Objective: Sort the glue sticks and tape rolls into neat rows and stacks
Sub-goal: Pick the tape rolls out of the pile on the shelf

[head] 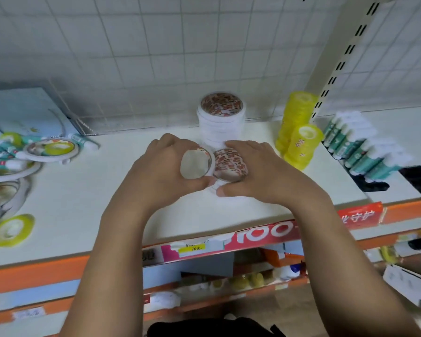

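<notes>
My left hand (163, 164) grips a thin white tape roll (197, 164), held tilted just above the shelf. My right hand (258, 171) is wrapped around a short stack of white tape rolls (230, 165) with a red-patterned core, standing on the shelf. The two touch at the middle. Behind them rises a taller stack of white tape rolls (220, 117). To the right stand two stacks of yellow tape rolls (299, 132). Green-and-white glue sticks (357, 144) lie in rows at the far right. A jumble of loose tape rolls and glue sticks (34, 152) lies at the left.
The white shelf (95, 203) has an orange front edge with price labels (197, 246). A loose yellow tape roll (12, 229) lies near the left front. A blue box (27, 113) stands at the back left. A wire grid wall backs the shelf; lower shelves hold goods.
</notes>
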The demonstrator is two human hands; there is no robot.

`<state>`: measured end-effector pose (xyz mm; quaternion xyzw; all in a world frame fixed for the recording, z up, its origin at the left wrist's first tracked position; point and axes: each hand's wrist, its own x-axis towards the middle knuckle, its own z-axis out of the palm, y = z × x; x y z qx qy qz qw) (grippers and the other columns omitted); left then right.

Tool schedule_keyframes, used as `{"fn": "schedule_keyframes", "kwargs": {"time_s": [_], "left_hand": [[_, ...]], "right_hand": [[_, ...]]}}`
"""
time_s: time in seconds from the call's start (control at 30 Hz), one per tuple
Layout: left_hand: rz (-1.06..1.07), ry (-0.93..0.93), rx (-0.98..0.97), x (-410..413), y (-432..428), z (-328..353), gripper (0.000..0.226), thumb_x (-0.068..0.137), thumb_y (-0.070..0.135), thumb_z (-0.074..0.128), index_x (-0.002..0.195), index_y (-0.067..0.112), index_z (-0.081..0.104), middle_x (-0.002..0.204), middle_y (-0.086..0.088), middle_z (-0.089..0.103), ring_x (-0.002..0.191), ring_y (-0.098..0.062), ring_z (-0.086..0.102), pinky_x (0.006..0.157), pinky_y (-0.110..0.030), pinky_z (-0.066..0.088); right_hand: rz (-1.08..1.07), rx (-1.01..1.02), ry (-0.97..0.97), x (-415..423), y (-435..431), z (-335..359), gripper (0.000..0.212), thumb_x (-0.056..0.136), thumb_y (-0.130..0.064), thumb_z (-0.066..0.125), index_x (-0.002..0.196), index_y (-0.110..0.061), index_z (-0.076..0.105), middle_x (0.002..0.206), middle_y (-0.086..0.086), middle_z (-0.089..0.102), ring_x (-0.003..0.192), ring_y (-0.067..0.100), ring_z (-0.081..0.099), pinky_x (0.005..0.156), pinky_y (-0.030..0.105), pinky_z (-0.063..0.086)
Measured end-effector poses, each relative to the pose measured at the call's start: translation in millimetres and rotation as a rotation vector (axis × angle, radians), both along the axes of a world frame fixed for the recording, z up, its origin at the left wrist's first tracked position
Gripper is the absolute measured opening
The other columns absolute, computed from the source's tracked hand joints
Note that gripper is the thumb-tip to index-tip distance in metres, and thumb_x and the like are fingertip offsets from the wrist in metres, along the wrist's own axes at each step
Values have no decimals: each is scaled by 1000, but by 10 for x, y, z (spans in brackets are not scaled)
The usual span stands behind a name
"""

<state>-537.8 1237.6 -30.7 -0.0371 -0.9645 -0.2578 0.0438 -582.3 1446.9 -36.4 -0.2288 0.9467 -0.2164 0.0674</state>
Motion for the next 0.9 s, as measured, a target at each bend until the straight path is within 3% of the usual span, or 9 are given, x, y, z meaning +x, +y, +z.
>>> {"fn": "schedule_keyframes", "kwargs": {"time_s": [0.1, 0.3, 0.43, 0.53, 0.6, 0.7, 0.9], "left_hand": [[-11, 19, 2, -40, 212, 25, 71, 64, 66, 69, 128, 38, 52, 123, 10, 49, 118, -14, 43, 92, -42, 46], [16, 0, -39, -128, 594, -40, 78, 65, 66, 69, 129, 26, 49, 125, 4, 51, 117, -17, 44, 92, -41, 47], [46, -1, -35, -158, 688, -113, 93, 63, 66, 73, 138, 20, 41, 130, -1, 49, 120, -21, 41, 95, -36, 42], [68, -42, 29, -121, 612, -125, 110, 54, 68, 77, 143, 20, 34, 134, -3, 47, 125, -22, 38, 94, -31, 36], [94, -74, 64, -74, 505, -124, 107, 51, 66, 80, 137, 17, 41, 126, -2, 52, 117, -21, 44, 85, -29, 35], [110, -132, 87, -4, 382, -141, 80, 55, 62, 80, 119, 20, 58, 108, 8, 60, 98, -13, 54, 70, -24, 38], [122, -123, 94, -33, 456, -186, 72, 60, 63, 79, 118, 25, 61, 105, 10, 65, 90, -10, 57, 72, -26, 46]], "right_hand": [[8, 39, -5, -57, 196, -10, 108, 62, -66, 75, 150, -30, 23, 148, -2, 36, 133, 25, 31, 106, 38, 34], [19, 42, -58, -116, 449, -88, 86, 66, -59, 75, 136, -21, 42, 134, 4, 49, 124, 23, 43, 90, 33, 39], [64, -5, -72, -133, 453, -83, 72, 70, -55, 75, 129, -22, 51, 122, 2, 57, 110, 20, 53, 90, 39, 47], [84, -34, -86, -152, 420, -70, 64, 69, -55, 76, 121, -23, 56, 112, -3, 62, 95, 16, 59, 81, 39, 52], [98, -70, -112, -173, 397, -57, 59, 69, -51, 80, 118, -25, 60, 108, -6, 65, 90, 15, 61, 76, 33, 54], [117, -40, -134, -208, 365, -31, 50, 68, -48, 81, 109, -25, 65, 98, -5, 69, 79, 14, 65, 69, 34, 56], [112, 26, -140, -274, 329, 14, 49, 61, -53, 82, 96, -21, 70, 84, -2, 70, 77, 17, 67, 69, 39, 57]]}}
